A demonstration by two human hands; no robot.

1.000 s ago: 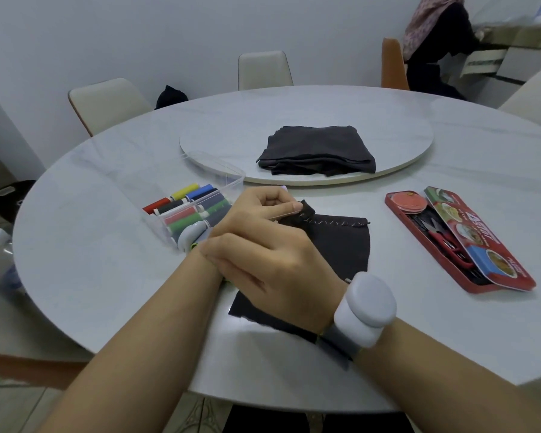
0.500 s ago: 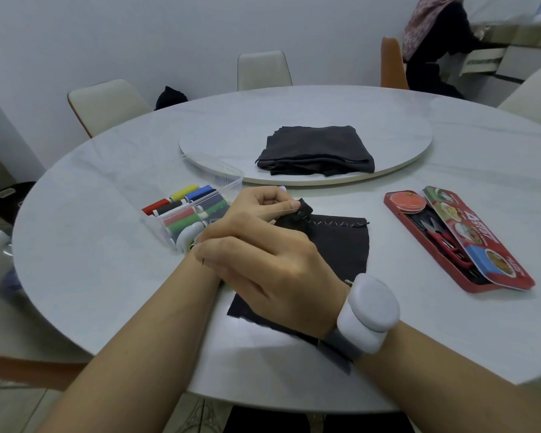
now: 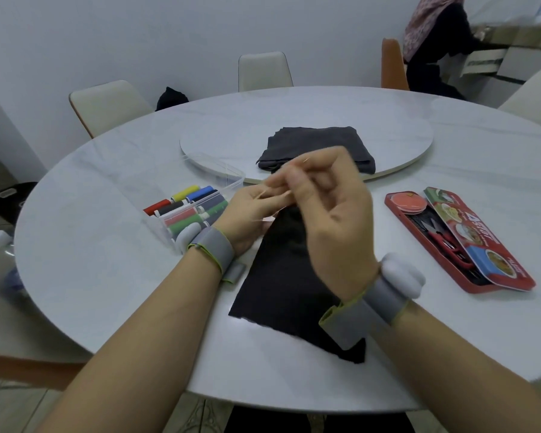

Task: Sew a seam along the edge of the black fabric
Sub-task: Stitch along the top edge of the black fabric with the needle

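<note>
Item: black fabric, flat on table. Left hand pinches its far edge; right hand, raised, pinches the needle. We advise drawing thread snug without puckering.

White wall, cream chairs

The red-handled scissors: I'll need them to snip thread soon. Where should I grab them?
Take the red scissors by their handle loops, coming from above with the right hand. They lie flat in the open red tin, and its lid covers their right side.
</note>
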